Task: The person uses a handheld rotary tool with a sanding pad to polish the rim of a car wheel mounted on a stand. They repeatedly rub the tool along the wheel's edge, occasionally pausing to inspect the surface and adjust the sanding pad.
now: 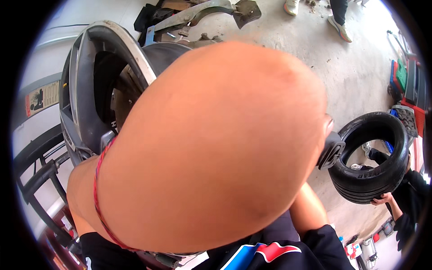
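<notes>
Nearby, the left hand (211, 144) fills the middle; its openness and grip, like the hidden right hand's, I cannot tell. A black knob (331, 151) shows at its right edge, a wheel (83, 96) behind; farther, a lettered tyre (366, 186) and printed sign (42, 98).

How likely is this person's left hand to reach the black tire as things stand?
Probably not: the left hand looms near the camera, while the tire is farther away with a co-worker's hand on it.

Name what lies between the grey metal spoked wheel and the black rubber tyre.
In the head view, the bare left hand and a small black ridged object.
</notes>
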The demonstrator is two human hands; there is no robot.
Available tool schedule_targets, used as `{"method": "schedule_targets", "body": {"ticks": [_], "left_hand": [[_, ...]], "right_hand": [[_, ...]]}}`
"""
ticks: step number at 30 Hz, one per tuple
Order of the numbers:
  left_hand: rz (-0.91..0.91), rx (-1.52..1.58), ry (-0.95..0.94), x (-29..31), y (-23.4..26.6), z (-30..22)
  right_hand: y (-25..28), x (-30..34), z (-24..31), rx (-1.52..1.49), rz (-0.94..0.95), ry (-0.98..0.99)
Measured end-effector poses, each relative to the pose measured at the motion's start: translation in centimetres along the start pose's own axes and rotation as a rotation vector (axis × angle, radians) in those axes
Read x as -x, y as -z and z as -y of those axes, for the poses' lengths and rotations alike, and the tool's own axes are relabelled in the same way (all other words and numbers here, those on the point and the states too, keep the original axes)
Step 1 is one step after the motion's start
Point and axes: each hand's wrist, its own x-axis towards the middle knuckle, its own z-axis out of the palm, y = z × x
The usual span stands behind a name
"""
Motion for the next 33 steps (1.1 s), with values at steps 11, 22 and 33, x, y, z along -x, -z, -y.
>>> {"method": "schedule_targets", "body": {"ticks": [11, 22, 33], "left_hand": [[0.028, -0.045, 0.005, -0.1, 0.0, -1.1], [0.105, -0.213, 0.049, -0.7, -1.0, -3.6], [0.159, -0.378, -0.019, -0.5, -2.2, -3.7]], "right_hand": [[1.1, -1.8, 0.0, 0.004, 0.005, 0.014], [-2.6, 3.9, -1.7, -0.289, -0.03, -0.149], [-6.6, 6.2, 0.9, -0.511, -0.247, -0.294]]}}
